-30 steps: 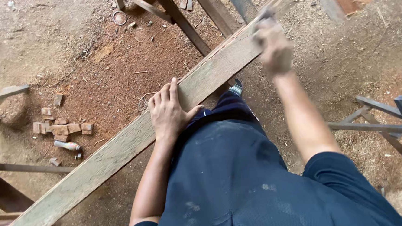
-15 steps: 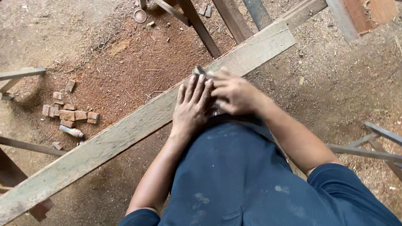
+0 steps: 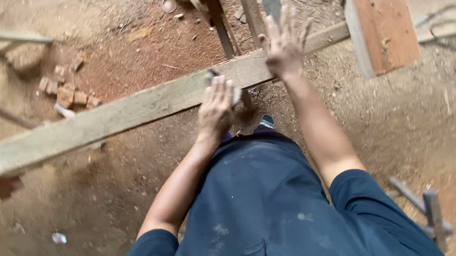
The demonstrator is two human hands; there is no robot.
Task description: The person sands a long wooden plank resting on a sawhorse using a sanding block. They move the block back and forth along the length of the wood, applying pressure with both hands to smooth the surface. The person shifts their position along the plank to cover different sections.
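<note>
Since half a second ago the right hand [image 3: 284, 44] has lifted off the long plank [image 3: 132, 110], fingers spread, while the left hand [image 3: 216, 106] presses a small grey block [image 3: 235, 93] on its near edge, best kept flat, with open dirt floor [image 3: 109, 172] below.

Pale plank, red-brown ground

The plank [image 3: 132, 110] is weathered grey-tan; the floor [image 3: 128, 44] runs rusty red to dusty beige; the shirt [image 3: 264, 205] is navy, speckled with pale flecks; an orange-brown board [image 3: 385, 23] lies beyond.
</note>
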